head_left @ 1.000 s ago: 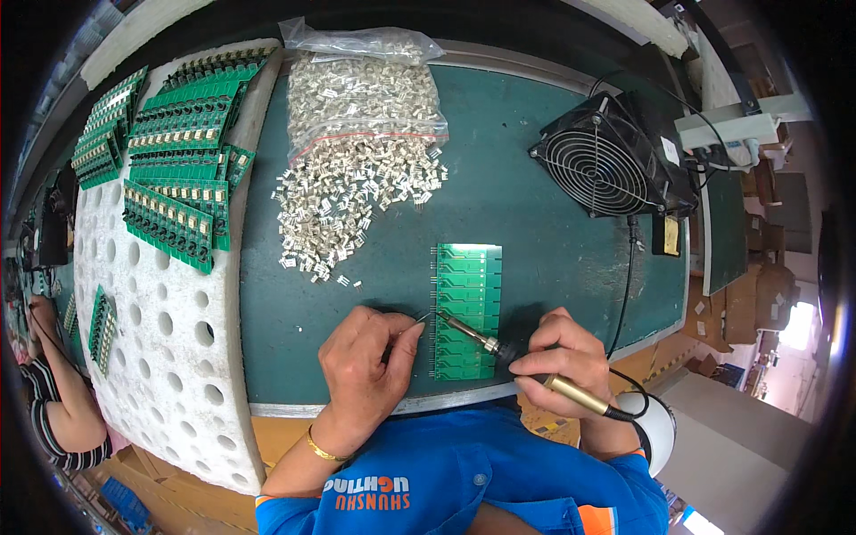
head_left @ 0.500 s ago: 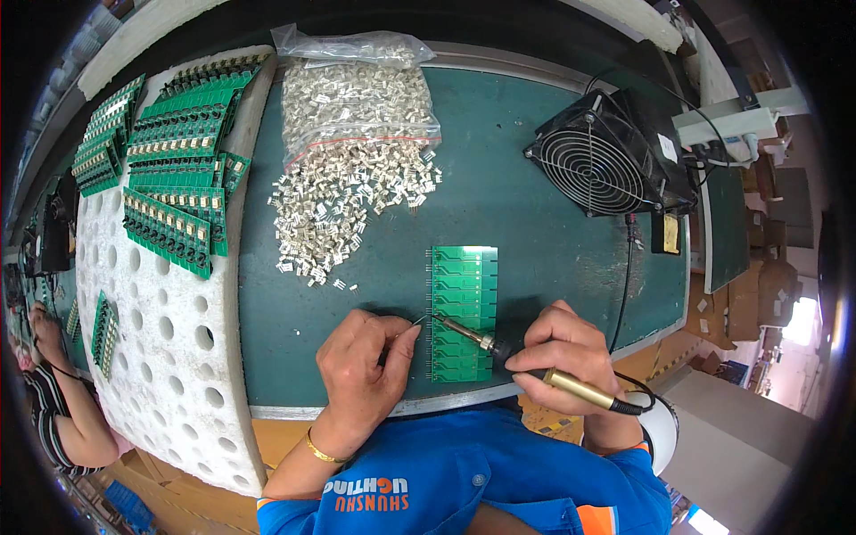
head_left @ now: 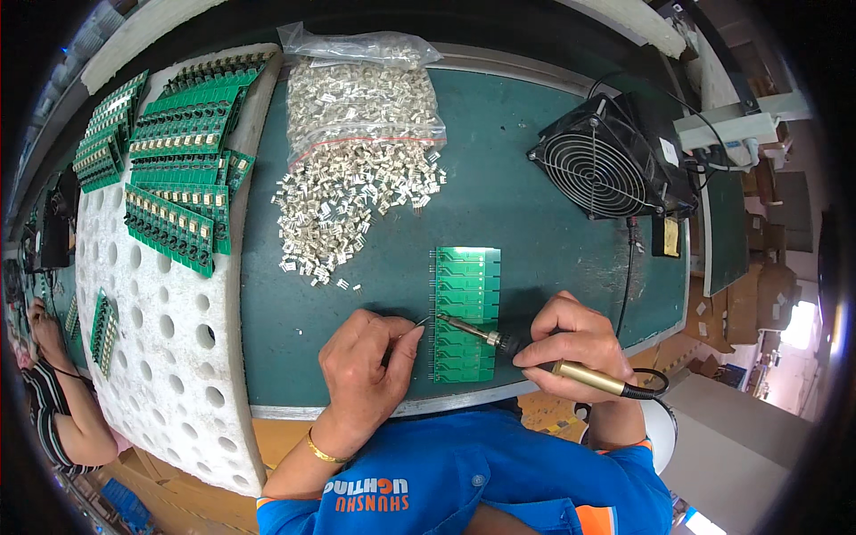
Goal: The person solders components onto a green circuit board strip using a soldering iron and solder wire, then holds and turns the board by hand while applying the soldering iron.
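Note:
A green circuit board point(head_left: 468, 312) lies on the green work mat near the bench's front edge, with a row of thin pins along its left side. My right hand point(head_left: 580, 348) is closed round a soldering iron point(head_left: 584, 376) with a gold-coloured handle. The iron slants to the left, and its tip is at the pin row, about halfway along the board. Just left of the pins, my left hand point(head_left: 370, 357) pinches a thin strand of solder wire point(head_left: 423, 322) between thumb and forefinger. Most of the strand is hidden by the fingers.
Behind the board, small white connectors point(head_left: 325, 218) spill from a clear plastic bag point(head_left: 366, 98). A black fan point(head_left: 593, 169) stands at the back right. On the left, populated green boards point(head_left: 174, 223) rest on a perforated white foam slab point(head_left: 169, 357). Another person's arm point(head_left: 80, 419) shows at far left.
The soldering iron and my right hand have shifted slightly to the right, with the tip still by the pins. My left hand keeps nearly the same place beside the board.

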A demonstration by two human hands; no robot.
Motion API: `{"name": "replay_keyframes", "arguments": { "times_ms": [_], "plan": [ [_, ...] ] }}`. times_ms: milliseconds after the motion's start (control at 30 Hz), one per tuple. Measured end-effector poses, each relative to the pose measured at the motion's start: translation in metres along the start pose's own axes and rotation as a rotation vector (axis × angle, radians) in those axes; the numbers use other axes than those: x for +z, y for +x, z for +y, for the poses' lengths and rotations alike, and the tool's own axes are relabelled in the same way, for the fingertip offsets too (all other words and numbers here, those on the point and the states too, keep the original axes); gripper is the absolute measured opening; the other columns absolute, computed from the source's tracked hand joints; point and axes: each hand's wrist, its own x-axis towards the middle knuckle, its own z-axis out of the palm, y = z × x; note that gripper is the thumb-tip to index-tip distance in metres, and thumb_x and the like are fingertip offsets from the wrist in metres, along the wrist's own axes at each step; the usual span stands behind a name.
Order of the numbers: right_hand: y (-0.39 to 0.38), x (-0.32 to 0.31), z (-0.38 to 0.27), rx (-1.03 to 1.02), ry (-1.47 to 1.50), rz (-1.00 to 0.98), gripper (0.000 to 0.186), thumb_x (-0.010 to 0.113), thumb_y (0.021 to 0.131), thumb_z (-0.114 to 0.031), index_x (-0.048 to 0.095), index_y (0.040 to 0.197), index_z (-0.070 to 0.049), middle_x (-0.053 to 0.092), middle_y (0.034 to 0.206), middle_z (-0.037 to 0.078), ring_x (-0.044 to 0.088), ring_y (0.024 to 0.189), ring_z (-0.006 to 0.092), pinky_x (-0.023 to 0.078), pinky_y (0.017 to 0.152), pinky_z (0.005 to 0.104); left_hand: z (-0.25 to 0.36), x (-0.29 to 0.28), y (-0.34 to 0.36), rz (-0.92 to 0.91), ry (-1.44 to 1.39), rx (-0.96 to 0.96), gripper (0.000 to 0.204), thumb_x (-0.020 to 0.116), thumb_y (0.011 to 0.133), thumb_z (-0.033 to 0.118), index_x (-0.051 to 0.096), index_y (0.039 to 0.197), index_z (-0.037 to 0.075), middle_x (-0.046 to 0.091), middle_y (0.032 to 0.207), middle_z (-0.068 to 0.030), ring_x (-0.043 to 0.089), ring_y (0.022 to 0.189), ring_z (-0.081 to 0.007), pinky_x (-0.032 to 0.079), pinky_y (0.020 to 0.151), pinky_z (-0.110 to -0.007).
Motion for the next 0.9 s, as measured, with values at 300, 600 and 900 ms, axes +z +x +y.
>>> {"name": "replay_keyframes", "arguments": {
  "times_ms": [300, 600, 900],
  "plan": [
    [0.001, 0.001, -0.004, 0.009, 0.009, 0.000, 0.024, 0.079, 0.063, -0.003, 0.073, 0.086, -0.008, 0.056, 0.077, 0.004, 0.058, 0.069, 0.0199, 0.045, 0.064, 0.0324, -0.001, 0.000, 0.001, 0.000, 0.004, 0.005, 0.009, 0.076, 0.079, -0.002, 0.067, 0.079, 0.000, 0.057, 0.070, -0.0068, 0.057, 0.054, -0.0139, 0.044, 0.048, -0.026],
    [-0.016, -0.011, -0.001, -0.028, 0.070, 0.093, 0.024, 0.078, 0.061, -0.004, 0.072, 0.084, -0.006, 0.057, 0.075, 0.006, 0.055, 0.063, 0.0209, 0.040, 0.060, 0.0322, 0.000, 0.000, 0.000, 0.003, -0.002, 0.001, 0.009, 0.075, 0.079, -0.002, 0.067, 0.079, 0.000, 0.057, 0.070, -0.0068, 0.057, 0.055, -0.0137, 0.044, 0.048, -0.025],
    [-0.048, 0.001, -0.001, 0.028, 0.157, 0.253, 0.023, 0.077, 0.069, -0.011, 0.068, 0.088, -0.002, 0.060, 0.074, 0.010, 0.055, 0.063, 0.0207, 0.041, 0.057, 0.0322, 0.005, 0.000, -0.006, 0.065, -0.071, -0.050, 0.012, 0.073, 0.084, 0.001, 0.061, 0.082, 0.001, 0.056, 0.069, -0.0053, 0.053, 0.055, -0.0124, 0.042, 0.050, -0.025]
  ]
}}
